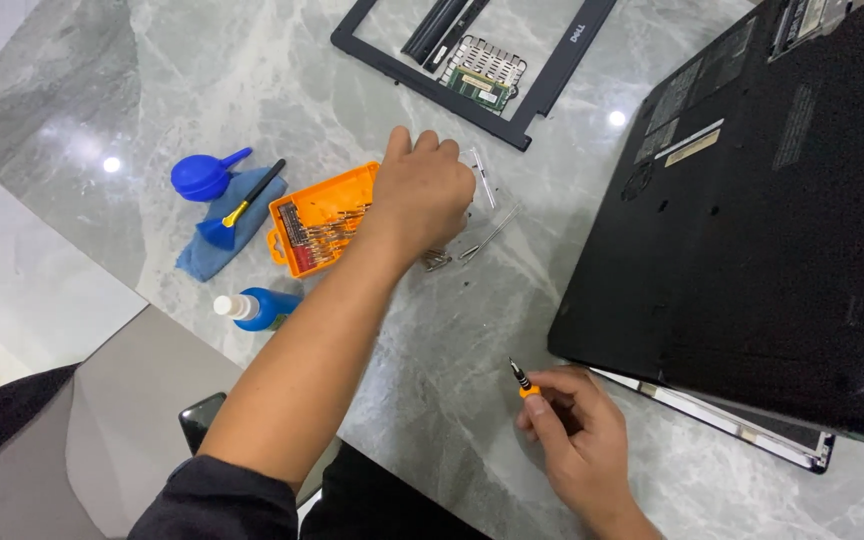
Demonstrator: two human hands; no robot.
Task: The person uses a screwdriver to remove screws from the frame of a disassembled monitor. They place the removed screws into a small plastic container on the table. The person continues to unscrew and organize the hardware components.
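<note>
My left hand (420, 190) reaches over the right end of an orange case of screwdriver bits (317, 222), fingers curled down over the case's clear lid (482, 180); whether it grips anything is hidden. My right hand (577, 425) holds a small screwdriver with an orange collar and black tip (522, 380) near the table's front. A black laptop (752, 220) lies upside down to the right of both hands. A few loose metal bits (439, 260) lie just below my left hand.
A blue air blower (202, 175), a blue-handled brush (242, 210) and a blue cloth (207, 255) lie left of the case. A blue bottle with a white cap (257, 308) lies on its side. A black screen bezel (542, 95) frames a memory module (477, 88) at the back.
</note>
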